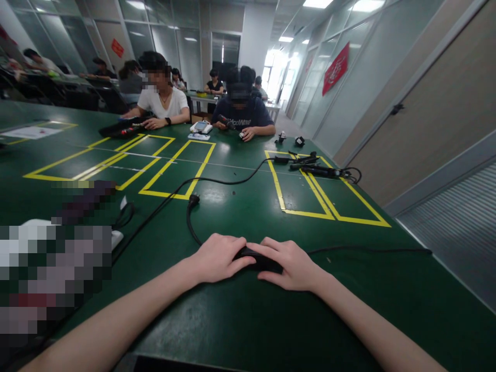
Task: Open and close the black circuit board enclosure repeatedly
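A black elongated device lies low over the green table, and both hands are closed round its ends. My left hand grips its left end, thumb along the near side. On the right end, my right hand has its fingers over the top and its thumb at the near side. The fingers hide much of the device. A black cable with a plug runs to my left hand, and another black cable stretches right from behind my right hand.
Yellow tape rectangles mark the table. Black tools and cables lie at the back right, with two small items beyond. Two people sit across the table. Blurred white and dark objects fill the left side.
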A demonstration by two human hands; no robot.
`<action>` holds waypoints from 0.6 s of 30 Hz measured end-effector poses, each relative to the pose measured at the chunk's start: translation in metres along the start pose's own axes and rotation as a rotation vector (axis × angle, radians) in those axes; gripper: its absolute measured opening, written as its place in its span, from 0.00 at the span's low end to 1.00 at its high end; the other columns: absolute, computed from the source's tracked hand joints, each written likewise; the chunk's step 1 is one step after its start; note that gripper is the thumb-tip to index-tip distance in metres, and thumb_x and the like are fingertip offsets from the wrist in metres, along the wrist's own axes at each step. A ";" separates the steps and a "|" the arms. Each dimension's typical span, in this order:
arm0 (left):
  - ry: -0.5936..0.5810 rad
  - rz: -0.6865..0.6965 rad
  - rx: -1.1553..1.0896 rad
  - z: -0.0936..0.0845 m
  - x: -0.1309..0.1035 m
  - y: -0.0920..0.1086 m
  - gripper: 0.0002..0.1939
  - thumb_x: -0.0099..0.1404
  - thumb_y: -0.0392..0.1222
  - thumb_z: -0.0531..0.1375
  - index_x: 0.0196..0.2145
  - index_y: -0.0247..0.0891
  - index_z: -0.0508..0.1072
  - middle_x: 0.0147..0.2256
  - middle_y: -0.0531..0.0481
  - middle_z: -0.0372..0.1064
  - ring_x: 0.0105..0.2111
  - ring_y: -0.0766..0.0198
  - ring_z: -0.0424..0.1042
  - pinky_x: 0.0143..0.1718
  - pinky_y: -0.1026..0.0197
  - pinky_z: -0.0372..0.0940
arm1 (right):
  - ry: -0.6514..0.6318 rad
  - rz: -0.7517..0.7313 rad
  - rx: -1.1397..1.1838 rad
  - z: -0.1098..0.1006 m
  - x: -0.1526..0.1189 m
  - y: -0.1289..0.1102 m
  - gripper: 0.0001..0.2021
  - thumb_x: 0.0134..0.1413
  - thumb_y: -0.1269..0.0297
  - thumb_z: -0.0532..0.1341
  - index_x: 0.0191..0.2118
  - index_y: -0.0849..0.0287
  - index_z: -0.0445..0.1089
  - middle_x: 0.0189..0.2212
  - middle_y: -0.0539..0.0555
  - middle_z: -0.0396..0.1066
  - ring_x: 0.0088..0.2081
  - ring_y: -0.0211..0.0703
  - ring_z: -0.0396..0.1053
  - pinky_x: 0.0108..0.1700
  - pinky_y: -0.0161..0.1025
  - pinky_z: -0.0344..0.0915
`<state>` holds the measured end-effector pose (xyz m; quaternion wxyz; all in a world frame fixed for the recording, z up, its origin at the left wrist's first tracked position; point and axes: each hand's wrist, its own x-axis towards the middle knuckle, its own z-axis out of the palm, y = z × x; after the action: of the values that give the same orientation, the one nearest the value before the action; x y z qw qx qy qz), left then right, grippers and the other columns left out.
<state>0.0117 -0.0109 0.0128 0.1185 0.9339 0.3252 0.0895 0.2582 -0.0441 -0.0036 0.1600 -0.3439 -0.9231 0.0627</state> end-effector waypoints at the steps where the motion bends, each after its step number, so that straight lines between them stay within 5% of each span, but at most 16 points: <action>1: 0.019 0.011 -0.010 0.001 0.000 -0.002 0.18 0.77 0.56 0.56 0.37 0.38 0.71 0.33 0.49 0.77 0.33 0.56 0.77 0.33 0.60 0.66 | -0.001 -0.021 -0.046 0.000 -0.001 0.000 0.26 0.70 0.52 0.59 0.69 0.52 0.63 0.46 0.57 0.75 0.39 0.45 0.76 0.37 0.38 0.70; 5: 0.224 0.128 -0.048 0.003 -0.003 -0.006 0.18 0.78 0.54 0.54 0.49 0.36 0.73 0.45 0.42 0.78 0.45 0.52 0.78 0.46 0.53 0.70 | 0.056 -0.003 -0.038 -0.003 -0.004 0.008 0.24 0.71 0.55 0.58 0.69 0.50 0.64 0.45 0.56 0.74 0.37 0.43 0.75 0.36 0.37 0.71; 9: 0.420 0.322 -0.006 0.003 -0.005 -0.003 0.19 0.79 0.46 0.51 0.62 0.37 0.67 0.63 0.36 0.68 0.63 0.49 0.66 0.64 0.44 0.60 | 0.360 0.225 0.169 -0.017 -0.015 0.043 0.23 0.69 0.52 0.60 0.64 0.53 0.69 0.48 0.59 0.76 0.45 0.50 0.76 0.46 0.44 0.74; 11: 0.373 0.369 -0.042 0.005 -0.005 0.000 0.18 0.79 0.43 0.52 0.60 0.37 0.70 0.61 0.38 0.71 0.62 0.51 0.68 0.64 0.46 0.60 | 0.593 0.424 0.254 -0.027 -0.027 0.069 0.24 0.64 0.47 0.63 0.60 0.54 0.73 0.50 0.60 0.76 0.46 0.54 0.75 0.46 0.47 0.74; 14: 0.184 0.388 -0.123 0.011 -0.005 0.002 0.14 0.78 0.43 0.54 0.53 0.38 0.76 0.48 0.43 0.79 0.49 0.57 0.76 0.55 0.53 0.68 | 0.934 0.714 0.436 -0.038 -0.049 0.110 0.32 0.58 0.41 0.64 0.63 0.55 0.70 0.40 0.56 0.76 0.26 0.43 0.69 0.26 0.38 0.67; 18: 0.133 0.337 -0.177 0.016 -0.004 -0.003 0.11 0.76 0.41 0.56 0.45 0.37 0.79 0.43 0.45 0.80 0.45 0.58 0.77 0.50 0.56 0.70 | 1.085 0.873 0.404 -0.037 -0.072 0.150 0.37 0.57 0.38 0.62 0.66 0.56 0.66 0.36 0.53 0.74 0.23 0.38 0.65 0.25 0.36 0.64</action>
<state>0.0103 -0.0140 -0.0036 0.1618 0.9531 0.1621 0.1979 0.4142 0.0221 -0.0208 0.6164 -0.6274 -0.4629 0.1106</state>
